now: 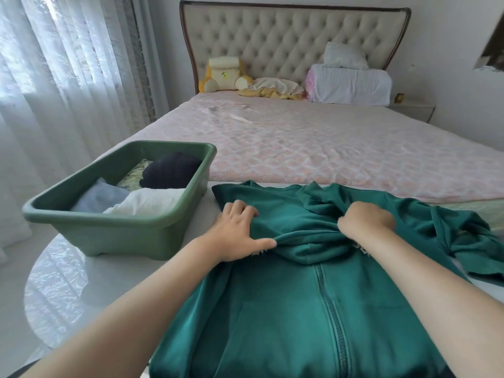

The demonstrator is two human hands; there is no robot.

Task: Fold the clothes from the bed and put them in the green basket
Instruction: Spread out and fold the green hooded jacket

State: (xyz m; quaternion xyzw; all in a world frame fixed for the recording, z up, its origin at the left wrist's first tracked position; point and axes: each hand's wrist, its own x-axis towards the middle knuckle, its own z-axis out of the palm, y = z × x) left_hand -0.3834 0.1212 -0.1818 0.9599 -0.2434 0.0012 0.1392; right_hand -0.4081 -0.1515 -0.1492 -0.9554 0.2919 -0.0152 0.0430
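Note:
A dark green zip-up hoodie (pixel 308 309) lies front up on a white table, its zipper running toward me and a sleeve trailing off to the right. My left hand (pixel 240 233) rests on its left shoulder with the fingers spread and the thumb at a fold. My right hand (pixel 365 219) grips bunched fabric near the hood with curled fingers. The green basket (pixel 114 230) stands to the left of the hoodie and holds folded clothes: a dark one, a white one, a light blue one and a patterned one.
The white table (pixel 114 279) reaches the foot of the bed (pixel 327 143), which has a pink quilted cover. Pillows, a plush toy and crumpled cloth lie by the tufted headboard. Sheer curtains hang at the left. A nightstand stands at the far right.

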